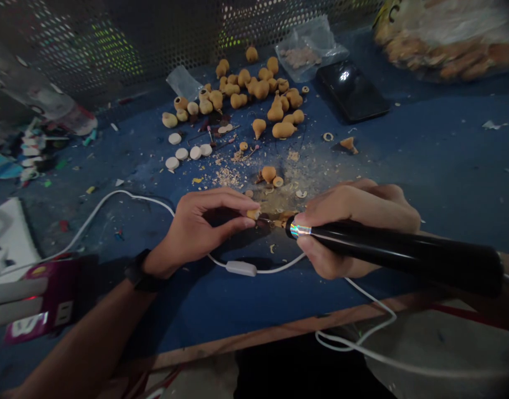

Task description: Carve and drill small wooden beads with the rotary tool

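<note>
My left hand (210, 224) pinches a small tan gourd piece (253, 213) between thumb and fingertips. My right hand (350, 221) wraps round a black rotary tool (387, 246), whose thin metal bit points left at the piece. Whether the bit touches it I cannot tell. Just beyond the hands lie a small gourd (268, 174) and a cut ring-like piece (278, 182). Shavings (229, 177) are scattered about them. A white cable with an inline switch (241, 269) runs on the table under my left hand.
Several small gourds (260, 90) cluster at the back, with white discs (182, 154) left of them. A black phone (352, 91), a plastic bag (306, 52) and a large filled bag (454, 50) lie back right. A purple power box (63, 296) sits left. The wooden table edge (221, 343) is in front.
</note>
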The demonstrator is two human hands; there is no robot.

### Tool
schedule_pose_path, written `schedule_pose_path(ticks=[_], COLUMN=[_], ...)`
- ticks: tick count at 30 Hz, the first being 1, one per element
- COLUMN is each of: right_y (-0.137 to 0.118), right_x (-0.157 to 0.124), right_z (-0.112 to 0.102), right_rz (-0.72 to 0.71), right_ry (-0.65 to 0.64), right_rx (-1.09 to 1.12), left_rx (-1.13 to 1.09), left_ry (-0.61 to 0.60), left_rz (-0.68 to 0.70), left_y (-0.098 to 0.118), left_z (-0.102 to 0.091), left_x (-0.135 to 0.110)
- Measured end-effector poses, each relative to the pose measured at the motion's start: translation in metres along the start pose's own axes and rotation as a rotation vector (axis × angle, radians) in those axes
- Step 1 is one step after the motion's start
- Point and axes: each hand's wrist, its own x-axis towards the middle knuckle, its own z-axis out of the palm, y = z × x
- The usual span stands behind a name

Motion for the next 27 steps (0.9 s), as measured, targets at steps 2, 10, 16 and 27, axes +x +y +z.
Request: schedule_pose_path(ticks=[2,10,16,27], right_y=[0.0002,0.0001,0.0007,0.0014], right_x=[0.0002,0.0003,-0.0026,0.0026], right_z=[-0.0008,0.0006,0.0038,0.0011], right_rz=[0.008,0.036,0.069,-0.017], right_ry=[-0.007,-0.016,0.019,0.032], right_rx=[-0.004,-0.040,-0.085,0.018], left_rx=[0.002,-0.017,-0.035,-0.056], left_ry=[0.006,0.000,0.010,0.015], left_rz=[0.009,0.019,0.003,-0.074], left_y=[-0.0002,-0.0003,-0.0018,0.0000], left_z=[0.0000,-0.0005,0.0007,0.0009], left_x=[-0.0003,-0.0009,-0.0027,-0.0023])
